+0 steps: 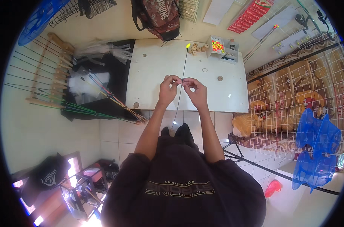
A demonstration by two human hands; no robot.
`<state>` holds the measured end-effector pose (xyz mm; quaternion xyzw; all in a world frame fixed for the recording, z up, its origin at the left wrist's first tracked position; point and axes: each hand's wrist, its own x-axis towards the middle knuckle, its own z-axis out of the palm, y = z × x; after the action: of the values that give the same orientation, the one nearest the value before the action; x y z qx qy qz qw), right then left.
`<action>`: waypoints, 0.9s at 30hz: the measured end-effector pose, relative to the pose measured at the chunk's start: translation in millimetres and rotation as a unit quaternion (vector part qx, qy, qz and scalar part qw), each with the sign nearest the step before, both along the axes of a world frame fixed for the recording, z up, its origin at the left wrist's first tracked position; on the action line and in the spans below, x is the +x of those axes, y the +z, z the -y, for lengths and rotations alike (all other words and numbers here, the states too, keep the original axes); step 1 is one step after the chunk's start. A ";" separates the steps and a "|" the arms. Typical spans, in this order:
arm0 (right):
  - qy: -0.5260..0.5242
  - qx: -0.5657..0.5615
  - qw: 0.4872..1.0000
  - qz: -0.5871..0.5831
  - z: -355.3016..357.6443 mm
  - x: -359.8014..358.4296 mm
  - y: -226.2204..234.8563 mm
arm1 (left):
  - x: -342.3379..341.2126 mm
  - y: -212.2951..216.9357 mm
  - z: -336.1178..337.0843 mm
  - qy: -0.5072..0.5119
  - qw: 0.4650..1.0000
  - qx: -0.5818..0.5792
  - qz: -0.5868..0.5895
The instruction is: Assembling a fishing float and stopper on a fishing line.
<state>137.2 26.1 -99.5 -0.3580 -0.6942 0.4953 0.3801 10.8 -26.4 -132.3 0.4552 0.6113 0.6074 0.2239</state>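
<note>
Currently, a thin dark rod point(185, 64) with a yellow-green tip point(188, 45) is held over the white table point(227, 96), tip toward the far edge, lower length passing beyond the near edge above the tiled floor point(110, 133).

Grip: left hand point(170, 90) pinches at the rod between thumb and index finger; right hand point(194, 90) does likewise, just beside it. Fingertips of the two hands nearly meet. Cannot tell whether a smaller piece is also held there.

Near the tip: a cluster of tan discs point(195, 49), some touching. Right of these, a white divided box point(234, 57), one compartment filled with small yellow and red pieces point(217, 46). On the open tabletop, right of the hands: a thin ring point(205, 70) and a lone brown disc point(220, 78). A further round piece point(136, 104) sits at the near left corner.

Left of the table: black covering point(121, 81) bearing clear plastic bags point(104, 52); a bundle of coloured rods point(110, 93) slants across it. Farther left, a wooden rack point(62, 73) with slender rods.

Above the far edge: a patterned bag point(158, 17). Far right: white wire grid point(268, 96), blue nets point(317, 145) in front.
</note>
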 end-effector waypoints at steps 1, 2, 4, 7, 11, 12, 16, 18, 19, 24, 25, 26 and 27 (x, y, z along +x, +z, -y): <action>0.000 0.000 1.000 0.000 -0.7 -0.2 -2.3 | -0.5 -2.4 -0.4 0.000 1.000 0.000 0.000; 0.001 -0.001 1.000 -0.021 -1.5 -0.4 -6.5 | -1.4 -5.0 -0.9 -0.011 1.000 0.013 0.015; 0.002 -0.003 0.999 -0.042 -2.2 -0.5 -10.6 | -3.0 -7.7 -0.7 -0.022 0.999 0.026 0.030; -0.005 -0.009 0.999 -0.046 -2.0 -0.4 -12.3 | -4.6 -8.5 0.7 -0.039 0.999 0.006 0.028; -0.012 -0.023 0.999 -0.043 -0.9 0.5 -12.8 | -5.3 -9.0 2.3 -0.044 0.999 0.008 0.027; -0.012 -0.017 0.999 -0.037 -0.4 0.9 -13.1 | -5.3 -9.0 2.4 -0.045 0.999 0.009 0.029; 0.001 -0.009 0.999 -0.046 1.4 1.2 -11.6 | -6.8 -7.7 3.2 -0.058 0.997 0.025 0.040; 0.001 -0.008 0.999 -0.053 0.8 1.4 -13.9 | -6.7 -6.3 2.9 -0.055 0.997 0.023 0.042; 0.000 -0.006 0.998 -0.059 0.4 1.2 -14.4 | -6.7 -5.9 2.6 -0.051 0.997 0.020 0.045; -0.007 -0.031 0.998 -0.062 -1.1 3.0 -17.5 | -4.6 -2.4 4.9 -0.051 0.998 0.018 0.037; -0.008 -0.034 0.998 -0.056 -0.9 3.2 -16.9 | -4.6 -3.4 5.3 -0.054 0.997 0.022 0.040; -0.009 -0.036 0.998 -0.050 -0.8 3.2 -16.5 | -4.7 -4.6 5.7 -0.058 0.997 0.027 0.042; -0.009 -0.036 0.998 -0.050 -0.6 2.8 -16.2 | -5.1 -5.7 6.2 -0.057 0.997 0.026 0.042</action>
<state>140.0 26.6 -115.7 -0.3524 -0.6527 0.5343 0.4055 5.7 -32.6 -138.1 0.4692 0.5580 0.6282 0.2718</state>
